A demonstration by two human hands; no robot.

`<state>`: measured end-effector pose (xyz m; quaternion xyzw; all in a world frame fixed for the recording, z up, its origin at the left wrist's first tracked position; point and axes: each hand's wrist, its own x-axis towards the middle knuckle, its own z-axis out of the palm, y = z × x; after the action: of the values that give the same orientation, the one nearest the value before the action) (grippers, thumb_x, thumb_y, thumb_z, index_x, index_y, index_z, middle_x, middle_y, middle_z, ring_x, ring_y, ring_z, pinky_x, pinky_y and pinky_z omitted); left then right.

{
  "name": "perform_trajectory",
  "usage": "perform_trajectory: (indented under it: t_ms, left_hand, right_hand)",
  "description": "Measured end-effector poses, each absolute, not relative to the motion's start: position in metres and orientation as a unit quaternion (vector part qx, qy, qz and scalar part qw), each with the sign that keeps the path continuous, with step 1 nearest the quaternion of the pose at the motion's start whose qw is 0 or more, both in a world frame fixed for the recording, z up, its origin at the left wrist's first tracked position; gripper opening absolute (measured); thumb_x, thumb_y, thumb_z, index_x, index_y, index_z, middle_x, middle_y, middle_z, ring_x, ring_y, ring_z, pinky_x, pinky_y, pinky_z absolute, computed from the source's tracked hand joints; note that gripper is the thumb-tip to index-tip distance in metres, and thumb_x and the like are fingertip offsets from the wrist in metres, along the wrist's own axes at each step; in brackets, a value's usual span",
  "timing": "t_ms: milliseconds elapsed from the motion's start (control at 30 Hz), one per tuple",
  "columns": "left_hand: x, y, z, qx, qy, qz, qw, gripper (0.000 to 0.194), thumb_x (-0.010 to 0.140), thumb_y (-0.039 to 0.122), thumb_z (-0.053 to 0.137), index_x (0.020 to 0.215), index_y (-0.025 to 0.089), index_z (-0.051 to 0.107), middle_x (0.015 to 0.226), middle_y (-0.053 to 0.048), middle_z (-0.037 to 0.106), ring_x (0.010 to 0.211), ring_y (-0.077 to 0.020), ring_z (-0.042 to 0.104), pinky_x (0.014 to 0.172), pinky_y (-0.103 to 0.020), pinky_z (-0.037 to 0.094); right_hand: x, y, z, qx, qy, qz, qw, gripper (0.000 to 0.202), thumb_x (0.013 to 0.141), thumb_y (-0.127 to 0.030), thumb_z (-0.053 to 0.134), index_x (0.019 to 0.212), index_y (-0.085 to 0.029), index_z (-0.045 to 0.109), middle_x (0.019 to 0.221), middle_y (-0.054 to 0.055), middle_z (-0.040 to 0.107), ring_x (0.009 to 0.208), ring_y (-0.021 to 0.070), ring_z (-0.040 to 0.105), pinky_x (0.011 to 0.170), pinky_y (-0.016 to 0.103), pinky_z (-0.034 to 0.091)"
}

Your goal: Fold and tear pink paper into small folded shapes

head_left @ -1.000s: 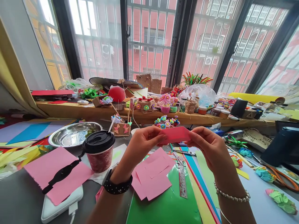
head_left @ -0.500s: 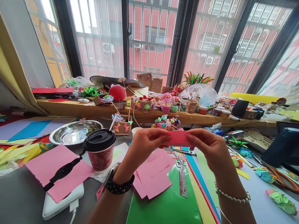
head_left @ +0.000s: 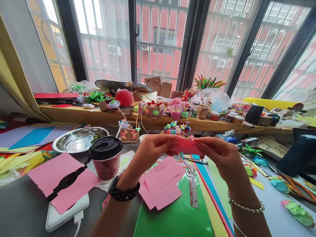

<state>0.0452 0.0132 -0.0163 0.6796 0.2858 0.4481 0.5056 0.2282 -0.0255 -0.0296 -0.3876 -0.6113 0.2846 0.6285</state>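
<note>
A small strip of pink paper (head_left: 187,145) is held up in front of me, above the desk. My left hand (head_left: 154,148) pinches its left end between thumb and fingers. At its right end my right hand (head_left: 221,153) grips it the same way. Below the hands several pink paper pieces (head_left: 161,184) lie overlapping on a green glossy sheet (head_left: 170,222). A pair of scissors (head_left: 191,169) and a patterned ruler (head_left: 194,192) rest just right of them.
To the left stand a lidded cup (head_left: 106,163) and a steel dish (head_left: 67,141). A larger pink sheet (head_left: 71,186) covers part of a white power bank (head_left: 67,215). Crumpled paper pieces (head_left: 297,212) and a dark bottle (head_left: 300,154) are at right. Crafts line the window ledge (head_left: 98,118).
The pink paper has tilted a little, and more of its upper face is in shadow. Both hands have shifted slightly but keep their hold.
</note>
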Motion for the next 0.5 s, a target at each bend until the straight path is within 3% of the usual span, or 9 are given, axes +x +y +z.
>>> perform_trajectory:
  t_ms: [100, 233, 367, 500]
  left_hand:
    - [0.0445, 0.0131, -0.0158, 0.677, 0.28, 0.444, 0.517, 0.026, 0.075, 0.028, 0.058, 0.096, 0.016, 0.064, 0.08, -0.003, 0.069, 0.067, -0.012, 0.065, 0.062, -0.019, 0.052]
    - [0.0478, 0.011, -0.0148, 0.685, 0.272, 0.425, 0.526, 0.027, 0.077, 0.035, 0.055, 0.086, 0.013, 0.066, 0.074, -0.004, 0.067, 0.067, -0.012, 0.063, 0.063, -0.019, 0.051]
    - [0.0521, 0.0093, -0.0149, 0.669, 0.281, 0.43, 0.537, 0.026, 0.076, 0.035, 0.055, 0.076, 0.011, 0.066, 0.066, -0.002, 0.064, 0.062, -0.0101, 0.061, 0.06, -0.018, 0.05]
    - [0.0513, 0.0091, -0.0155, 0.655, 0.292, 0.432, 0.546, 0.023, 0.072, 0.032, 0.06, 0.079, 0.011, 0.066, 0.067, -0.002, 0.065, 0.064, -0.0105, 0.061, 0.061, -0.018, 0.05]
  right_hand:
    - [0.2289, -0.0243, -0.0312, -0.371, -0.618, 0.274, 0.637, 0.014, 0.071, -0.016, 0.062, 0.077, -0.025, 0.071, 0.069, -0.001, 0.065, 0.054, 0.0102, 0.054, 0.048, 0.021, 0.047]
    - [0.2281, -0.0235, -0.0321, -0.367, -0.645, 0.198, 0.64, 0.017, 0.071, -0.014, 0.06, 0.076, -0.026, 0.071, 0.074, 0.0, 0.066, 0.065, 0.0127, 0.058, 0.054, 0.022, 0.047]
    - [0.2284, -0.0217, -0.0336, -0.361, -0.684, 0.118, 0.623, 0.014, 0.072, -0.019, 0.06, 0.077, -0.026, 0.072, 0.079, 0.002, 0.067, 0.073, 0.0159, 0.06, 0.061, 0.026, 0.048]
    - [0.2298, -0.02, -0.035, -0.352, -0.7, 0.098, 0.614, 0.014, 0.073, -0.021, 0.06, 0.079, -0.027, 0.071, 0.08, 0.002, 0.067, 0.074, 0.0169, 0.061, 0.061, 0.027, 0.049]
